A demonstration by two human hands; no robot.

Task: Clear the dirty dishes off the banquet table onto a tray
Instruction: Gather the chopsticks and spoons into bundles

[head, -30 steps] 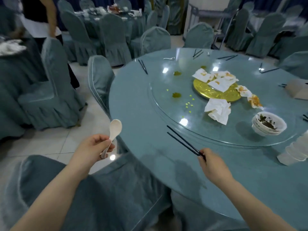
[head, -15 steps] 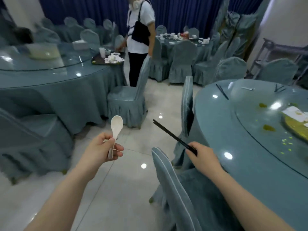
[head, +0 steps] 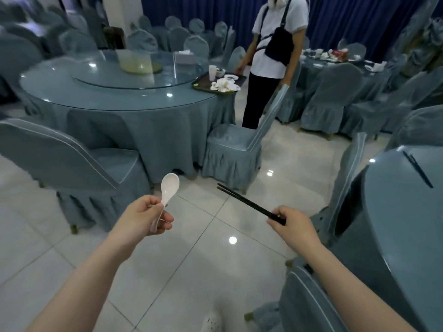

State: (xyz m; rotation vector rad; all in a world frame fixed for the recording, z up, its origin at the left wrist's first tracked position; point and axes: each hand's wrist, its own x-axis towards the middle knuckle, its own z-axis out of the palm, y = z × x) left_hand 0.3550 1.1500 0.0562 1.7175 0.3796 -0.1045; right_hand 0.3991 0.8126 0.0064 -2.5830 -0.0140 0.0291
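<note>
A dark tray [head: 203, 85] sits on the edge of a round banquet table [head: 107, 101] across the floor, already carrying a cup and crumpled white items. The left hand [head: 141, 218] pinches a white ceramic spoon [head: 167, 190] by its handle, fingers curled around it. The right hand [head: 294, 226] grips 1 pair of black chopsticks [head: 249, 204]. Both seem bound for the tray. More chopsticks [head: 418, 172] remain on the nearer table [head: 407, 212], so clearing looks unfinished.
</note>
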